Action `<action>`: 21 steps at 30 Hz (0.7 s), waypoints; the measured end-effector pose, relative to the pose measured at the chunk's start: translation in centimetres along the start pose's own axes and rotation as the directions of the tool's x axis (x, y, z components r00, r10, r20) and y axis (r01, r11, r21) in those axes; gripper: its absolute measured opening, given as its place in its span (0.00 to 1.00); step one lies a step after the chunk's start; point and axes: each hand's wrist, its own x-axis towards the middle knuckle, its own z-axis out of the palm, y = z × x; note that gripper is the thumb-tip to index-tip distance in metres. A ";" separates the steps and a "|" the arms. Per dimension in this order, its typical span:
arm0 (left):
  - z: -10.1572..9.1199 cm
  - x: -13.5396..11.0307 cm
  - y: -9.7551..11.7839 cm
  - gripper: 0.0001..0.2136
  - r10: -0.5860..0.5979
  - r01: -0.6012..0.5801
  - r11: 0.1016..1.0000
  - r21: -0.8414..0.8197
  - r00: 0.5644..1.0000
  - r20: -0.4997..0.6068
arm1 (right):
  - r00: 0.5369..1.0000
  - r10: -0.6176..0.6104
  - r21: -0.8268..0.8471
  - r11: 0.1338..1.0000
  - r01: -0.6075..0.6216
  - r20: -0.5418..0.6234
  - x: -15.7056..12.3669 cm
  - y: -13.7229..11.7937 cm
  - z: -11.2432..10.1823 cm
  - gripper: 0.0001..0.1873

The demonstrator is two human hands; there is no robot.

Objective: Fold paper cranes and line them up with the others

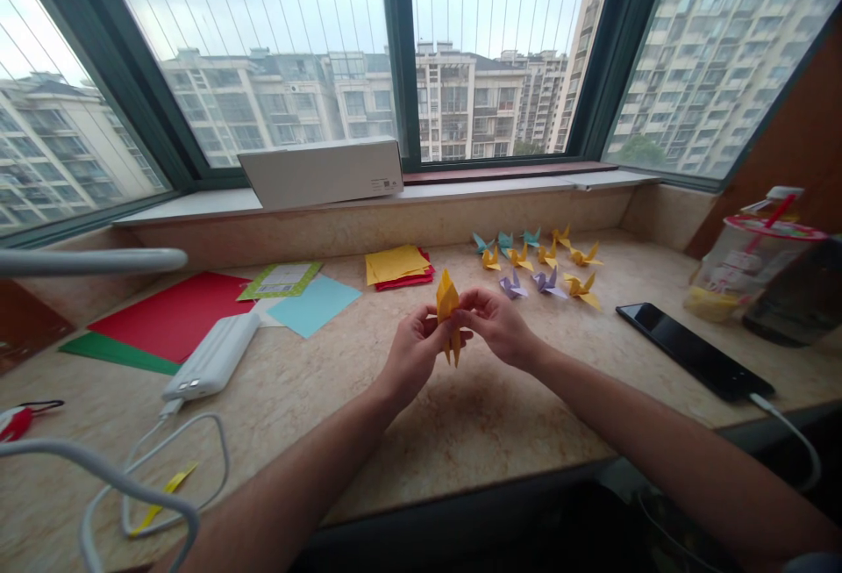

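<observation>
A yellow folded origami paper (448, 294) stands upright between my hands, a little above the counter. It has a pointed top and two narrow legs pointing down. My left hand (421, 340) pinches it from the left, thumb across its front. From the right, the fingers of my right hand (493, 320) are closed on its edge. Beyond my right hand sit several finished paper cranes: yellow ones (582, 290), purple ones (547, 283) and teal ones (505, 243). A stack of yellow paper squares (395, 264) lies behind my left hand, with red sheets (421, 275) under it.
On the left lie red paper (177, 314), green paper (118, 354), light blue paper (316, 305), a white power bank (214, 355) and a looped cable (227, 459). A black phone (690, 349) and a plastic cup (737, 270) stand right. A white box (322, 174) rests on the sill.
</observation>
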 end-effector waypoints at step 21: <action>0.0 -0.2 -0.1 0.11 0.144 -0.144 0.989 0.028 0.990 -0.008 | 0.951 -0.290 -0.410 0.858 0.309 0.110 -0.2 -1.1 -1.1 0.06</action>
